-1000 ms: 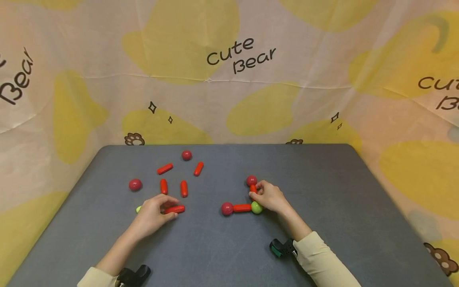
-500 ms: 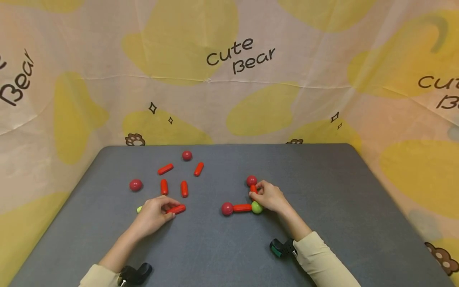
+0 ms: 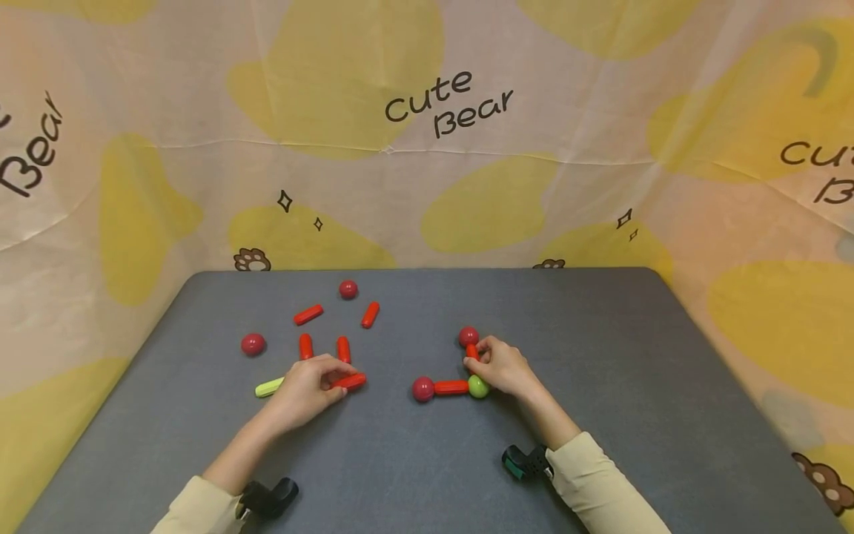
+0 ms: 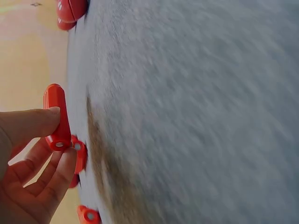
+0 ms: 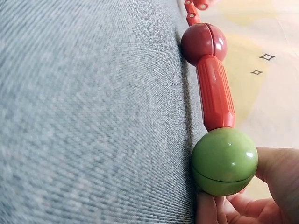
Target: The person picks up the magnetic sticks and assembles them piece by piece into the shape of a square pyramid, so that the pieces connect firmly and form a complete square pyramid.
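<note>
My left hand [image 3: 308, 389] pinches a red magnetic rod [image 3: 350, 381] between thumb and fingers; the left wrist view shows the rod [image 4: 57, 116] raised off the table, its metal-tipped end facing the camera. On the right, an L of joined pieces lies on the table: a dark red ball [image 3: 423, 389], a red rod [image 3: 451, 387], a green ball [image 3: 478, 386] at the corner, then another red rod [image 3: 472, 353] leading to a second dark red ball [image 3: 468, 337]. My right hand [image 3: 505, 365] grips that far rod. In the right wrist view the green ball [image 5: 224, 162] partly covers the fingers.
Beyond my left hand lie several loose red rods [image 3: 308, 314], with a dark red ball [image 3: 253, 344] at left and another ball [image 3: 348, 289] at the back. A yellow-green rod [image 3: 270, 388] sits left of that hand. A patterned cloth [image 3: 427, 200] stands behind the grey table [image 3: 600, 326].
Holding the red rod, my left hand has moved to the right and slightly away from me, uncovering more of the yellow-green rod. The right hand and the joined pieces have stayed put.
</note>
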### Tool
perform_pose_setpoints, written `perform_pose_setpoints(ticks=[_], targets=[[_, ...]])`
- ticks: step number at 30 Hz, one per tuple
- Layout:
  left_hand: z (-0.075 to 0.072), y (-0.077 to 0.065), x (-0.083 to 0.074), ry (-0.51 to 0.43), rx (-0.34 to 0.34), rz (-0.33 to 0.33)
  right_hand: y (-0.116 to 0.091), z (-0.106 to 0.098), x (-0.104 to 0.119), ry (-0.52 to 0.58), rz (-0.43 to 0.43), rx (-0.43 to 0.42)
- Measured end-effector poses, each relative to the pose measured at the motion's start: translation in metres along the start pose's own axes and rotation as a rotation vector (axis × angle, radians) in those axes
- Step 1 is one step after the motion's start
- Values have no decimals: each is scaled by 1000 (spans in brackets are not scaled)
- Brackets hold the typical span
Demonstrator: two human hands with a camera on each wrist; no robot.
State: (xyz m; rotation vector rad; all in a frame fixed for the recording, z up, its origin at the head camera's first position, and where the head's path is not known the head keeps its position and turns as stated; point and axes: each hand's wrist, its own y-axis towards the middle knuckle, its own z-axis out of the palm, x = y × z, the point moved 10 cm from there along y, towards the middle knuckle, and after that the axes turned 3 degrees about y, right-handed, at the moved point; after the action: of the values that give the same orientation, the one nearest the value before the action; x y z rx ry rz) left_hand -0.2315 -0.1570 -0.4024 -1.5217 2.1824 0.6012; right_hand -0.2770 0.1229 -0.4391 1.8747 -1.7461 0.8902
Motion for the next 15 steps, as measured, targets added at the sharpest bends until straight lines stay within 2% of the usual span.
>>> perform_pose_setpoints(ticks=[8, 15], targets=[[8, 21, -22, -4, -26, 70, 0, 0, -1, -2, 3, -3], [15, 44, -36, 1, -31, 98, -1, 0, 0, 5, -3, -8]])
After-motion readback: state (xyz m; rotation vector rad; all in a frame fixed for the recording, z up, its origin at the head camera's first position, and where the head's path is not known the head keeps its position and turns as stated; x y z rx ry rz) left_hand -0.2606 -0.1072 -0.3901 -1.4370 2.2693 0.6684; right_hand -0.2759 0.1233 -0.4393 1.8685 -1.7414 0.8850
